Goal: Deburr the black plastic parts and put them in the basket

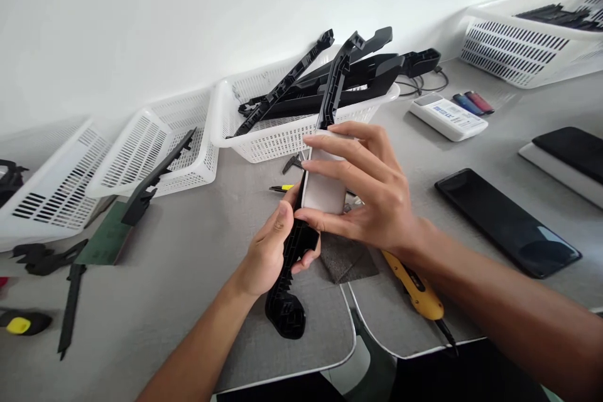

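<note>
My left hand [264, 257] is wrapped round a long black plastic trim piece [286, 314], its thumb on the near side and fingertips showing on the far side. The piece stands tilted, with its rounded, ribbed end hanging low over the table. My right hand [377, 191] grips a pale grey, flat rectangular pad [324, 191] by its edges, fingers across the top and thumb below. The pad lies against the upper part of the trim piece. Its contact side is hidden. Below my right hand, a dark grey abrasive-looking sheet [351, 264] lies on the table.
Behind my hands, a white basket [277, 144] overflows with black plastic parts. More white baskets [193, 169] stand left. A yellow corded tool [417, 289] lies beneath my right forearm. To the right are a black phone [509, 220] and a white box-shaped device [447, 118].
</note>
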`<state>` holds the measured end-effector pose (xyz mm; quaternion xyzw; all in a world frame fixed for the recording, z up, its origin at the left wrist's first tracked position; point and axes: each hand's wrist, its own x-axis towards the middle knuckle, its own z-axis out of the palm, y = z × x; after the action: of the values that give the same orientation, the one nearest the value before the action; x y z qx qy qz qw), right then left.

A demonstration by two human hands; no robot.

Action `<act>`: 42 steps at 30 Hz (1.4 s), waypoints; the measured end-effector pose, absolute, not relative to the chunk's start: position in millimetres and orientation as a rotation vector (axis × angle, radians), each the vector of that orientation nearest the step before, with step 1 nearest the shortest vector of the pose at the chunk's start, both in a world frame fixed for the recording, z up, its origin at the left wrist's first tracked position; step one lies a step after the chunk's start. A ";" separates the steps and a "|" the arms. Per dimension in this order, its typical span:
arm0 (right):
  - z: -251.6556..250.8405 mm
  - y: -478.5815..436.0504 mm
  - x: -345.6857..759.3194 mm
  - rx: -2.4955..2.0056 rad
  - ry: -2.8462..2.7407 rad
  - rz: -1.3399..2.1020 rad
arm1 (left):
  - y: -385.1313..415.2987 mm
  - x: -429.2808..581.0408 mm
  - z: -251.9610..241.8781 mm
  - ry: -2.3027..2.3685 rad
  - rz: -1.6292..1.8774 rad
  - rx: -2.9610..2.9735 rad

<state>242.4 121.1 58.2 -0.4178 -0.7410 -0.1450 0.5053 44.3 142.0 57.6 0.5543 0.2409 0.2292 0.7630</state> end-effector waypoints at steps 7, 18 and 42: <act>58.8 129.3 256.8 -1.174 -1.694 -0.397 | 142.9 48.2 51.1 0.444 0.485 1.132; 61.5 135.5 271.7 -1.346 -1.424 -0.253 | 143.0 45.8 53.4 0.434 0.449 1.105; 58.7 123.5 241.8 -1.069 -1.841 -0.141 | 152.3 40.8 49.9 0.451 0.462 0.935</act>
<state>241.8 123.5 58.7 -0.4386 -0.7555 -0.0578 0.4832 40.8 152.3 49.9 0.4426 0.2134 0.2190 0.8429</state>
